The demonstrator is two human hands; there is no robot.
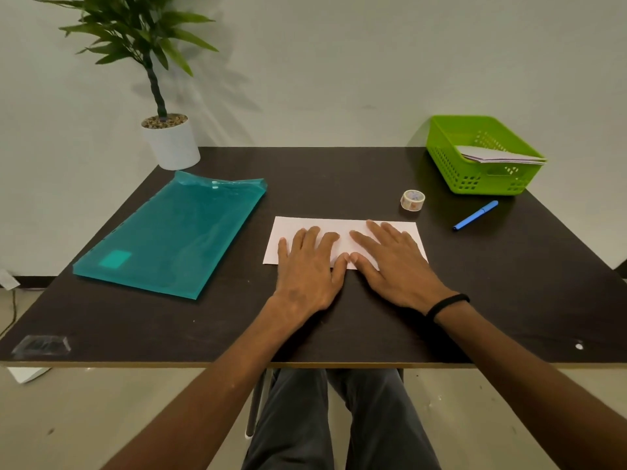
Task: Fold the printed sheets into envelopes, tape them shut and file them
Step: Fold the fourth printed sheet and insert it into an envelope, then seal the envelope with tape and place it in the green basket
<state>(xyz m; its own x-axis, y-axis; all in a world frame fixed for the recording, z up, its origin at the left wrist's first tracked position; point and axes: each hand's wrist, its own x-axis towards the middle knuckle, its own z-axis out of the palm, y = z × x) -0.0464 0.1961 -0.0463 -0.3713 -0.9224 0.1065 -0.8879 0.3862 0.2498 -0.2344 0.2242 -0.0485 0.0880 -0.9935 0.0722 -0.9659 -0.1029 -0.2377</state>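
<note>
while both hands press flat, folded sheet lying left-right

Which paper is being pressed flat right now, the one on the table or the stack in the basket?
The white sheet on the table; both hands lie on it.

Dark brown rectangular worktop with a pale exposed front edge, set against a plain light wall. At the far left corner stands a white cylindrical pot topped with gravel, holding an artificial green-leaved plant on a dark twisted stem. A blue capped pen lies diagonally at the right. A small clear plastic piece rests at the near left corner. Below, a pale floor.
</note>
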